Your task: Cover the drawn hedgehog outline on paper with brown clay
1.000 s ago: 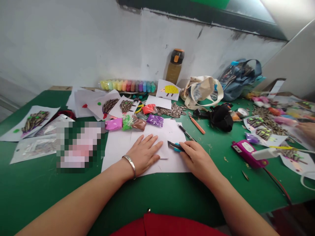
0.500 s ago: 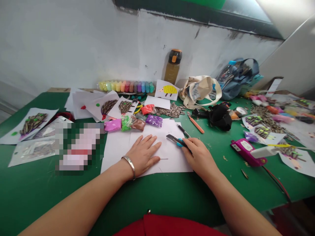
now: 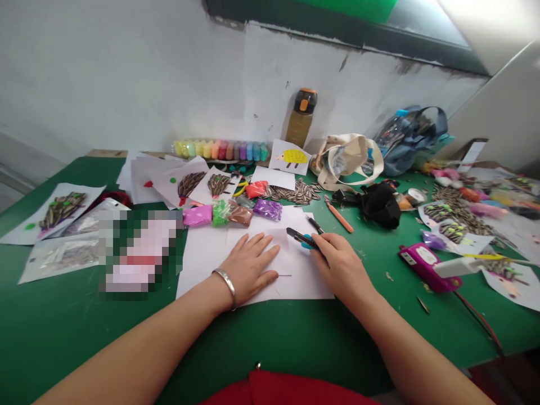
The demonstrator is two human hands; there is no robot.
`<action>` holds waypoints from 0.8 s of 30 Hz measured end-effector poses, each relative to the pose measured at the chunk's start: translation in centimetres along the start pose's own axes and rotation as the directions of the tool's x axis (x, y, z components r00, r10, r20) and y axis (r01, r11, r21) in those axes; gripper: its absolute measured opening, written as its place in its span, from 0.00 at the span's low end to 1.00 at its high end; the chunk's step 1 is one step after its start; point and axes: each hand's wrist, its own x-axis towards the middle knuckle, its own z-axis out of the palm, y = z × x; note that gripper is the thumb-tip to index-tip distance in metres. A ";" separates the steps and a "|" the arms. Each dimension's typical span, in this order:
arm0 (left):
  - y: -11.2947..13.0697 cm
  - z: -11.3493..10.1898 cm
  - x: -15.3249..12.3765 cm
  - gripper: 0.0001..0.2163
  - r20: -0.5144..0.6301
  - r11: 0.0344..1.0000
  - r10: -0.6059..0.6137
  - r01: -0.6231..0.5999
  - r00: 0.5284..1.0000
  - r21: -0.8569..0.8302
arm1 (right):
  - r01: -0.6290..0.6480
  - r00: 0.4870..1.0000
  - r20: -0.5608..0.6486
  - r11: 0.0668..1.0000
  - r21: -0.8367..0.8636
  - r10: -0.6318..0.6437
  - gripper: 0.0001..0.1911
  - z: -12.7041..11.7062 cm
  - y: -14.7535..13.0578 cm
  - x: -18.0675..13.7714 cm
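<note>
My left hand (image 3: 248, 263) lies flat with fingers spread on a white paper sheet (image 3: 295, 270) on the green table (image 3: 63, 326). A silver bracelet (image 3: 225, 283) rings that wrist. My right hand (image 3: 340, 263) is closed on a utility knife (image 3: 302, 238) with a blue and black body, its tip pointing left over the far part of the sheet. A short cut line (image 3: 285, 275) shows in the paper beside my left hand. A black pen (image 3: 315, 225) lies just beyond the knife.
Small bags of coloured clay (image 3: 230, 212), sunflower seeds (image 3: 295, 193), seed pictures on paper (image 3: 59, 211), an orange pencil (image 3: 340, 218), a black pouch (image 3: 382, 204), a pink glue gun (image 3: 426, 261), a bottle (image 3: 301, 117), a clay strip (image 3: 221, 149) and bags (image 3: 350, 157) crowd the table.
My right hand has drawn the knife away from me, from the middle of the sheet up toward its far edge. The left hand has stayed pressed on the paper.
</note>
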 end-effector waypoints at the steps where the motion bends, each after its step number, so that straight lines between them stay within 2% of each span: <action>1: 0.0 -0.1 0.0 0.25 -0.003 1.000 -0.003 0.003 1.000 -0.015 | 0.020 1.000 -0.006 1.000 0.011 -0.020 0.16 0.0 -0.1 0.0; 8: -0.3 -0.3 0.4 0.30 -0.071 0.987 -0.044 0.033 0.996 -0.155 | 0.088 0.996 -0.028 0.992 0.087 -0.086 0.17 0.3 -0.5 -0.7; 16: -0.2 -0.1 0.4 0.27 -0.058 0.994 -0.042 0.036 0.997 -0.101 | -0.001 1.000 -0.002 0.994 0.110 0.002 0.17 0.7 0.1 -1.1; 24: -0.1 -0.1 0.5 0.29 -0.062 0.996 -0.060 0.056 0.996 -0.070 | 0.016 1.000 0.017 0.988 0.153 -0.019 0.17 0.7 0.1 -1.2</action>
